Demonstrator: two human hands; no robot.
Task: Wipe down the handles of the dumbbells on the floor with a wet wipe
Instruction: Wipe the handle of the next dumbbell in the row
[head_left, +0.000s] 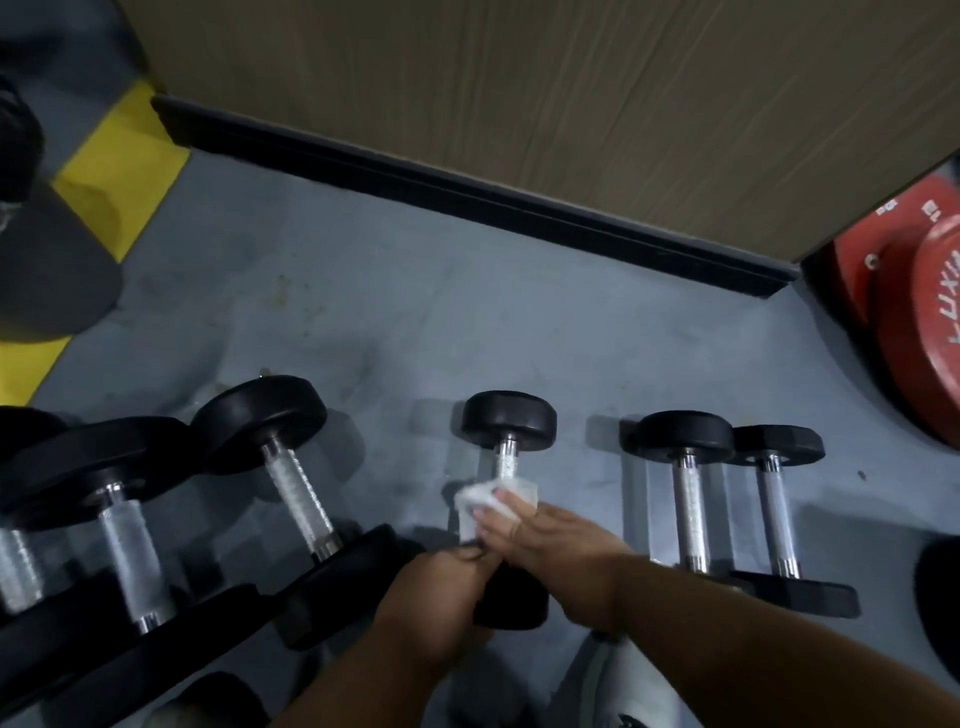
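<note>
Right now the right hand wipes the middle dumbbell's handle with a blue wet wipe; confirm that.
Wrong in one respect: the head view shows the wet wipe is white, not blue. The right hand does press it on the middle dumbbell's handle.

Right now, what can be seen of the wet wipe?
The wipe is a white, thin, crumpled sheet, soft and cloth-like in look. It is wrapped over the near part of the metal handle of the middle dumbbell, which lies on the grey floor. The right hand presses it onto the handle, its fingers lying over it. One corner sticks out to the right, and a flap hangs down toward the left hand. Whether it is wet cannot be told.
</note>
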